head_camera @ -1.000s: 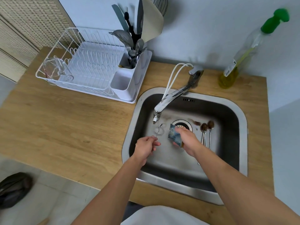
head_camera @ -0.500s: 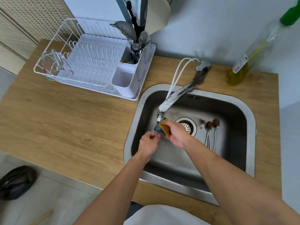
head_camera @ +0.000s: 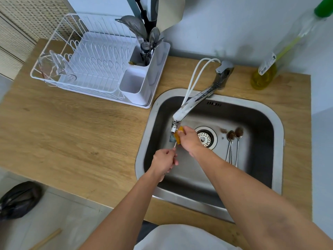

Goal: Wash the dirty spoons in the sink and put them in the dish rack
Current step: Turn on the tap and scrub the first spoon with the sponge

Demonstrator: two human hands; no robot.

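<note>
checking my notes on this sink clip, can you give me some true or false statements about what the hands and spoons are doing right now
1. The right hand holds a sponge just under the tap spout. True.
2. The left hand is empty and rests on the counter. False: it pinches the handle of a spoon over the sink.
3. Dirty spoons lie on the sink floor to the right of the drain. True.
4. The dish rack stands to the right of the sink. False: it stands to the left, on the wooden counter.
5. The rack's cutlery holder is empty. False: utensils already stand in its far compartment.
</note>
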